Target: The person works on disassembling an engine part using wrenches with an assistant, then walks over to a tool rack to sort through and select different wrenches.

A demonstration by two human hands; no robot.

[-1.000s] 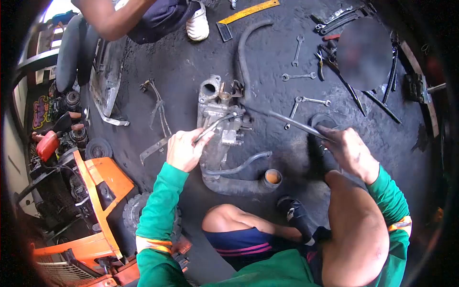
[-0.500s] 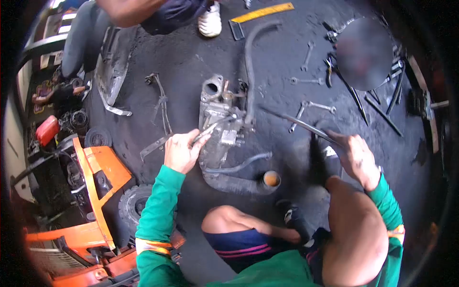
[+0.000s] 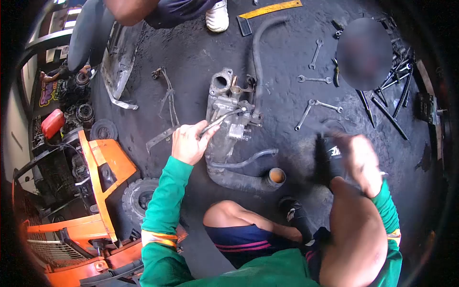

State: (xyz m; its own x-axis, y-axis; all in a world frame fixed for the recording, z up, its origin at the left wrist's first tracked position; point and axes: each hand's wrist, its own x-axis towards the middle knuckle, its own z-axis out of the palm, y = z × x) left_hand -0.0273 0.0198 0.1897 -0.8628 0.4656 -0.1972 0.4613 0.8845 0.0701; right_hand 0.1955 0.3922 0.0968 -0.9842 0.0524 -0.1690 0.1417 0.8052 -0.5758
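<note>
My left hand is closed around a metal wrench. The wrench's far end meets a small fitting on the grey cast-metal engine part, which lies on the floor before me. A black hose with an open, orange-tinted mouth joins the part's near end, and a thinner hose runs beside it. My right hand, smeared by motion, is raised above my right foot. Its fingers look curled; a faint streak ahead of it matches the long metal bar held earlier.
Several open-end wrenches lie on the dark floor to the right, near a pile of tools. A yellow square lies at the top, near another person's shoe. Orange machinery with wheels stands left.
My right hand has moved quickly, and the bar in it has blurred to a faint streak. The view has shifted slightly. My left hand still holds the wrench against the engine part.
</note>
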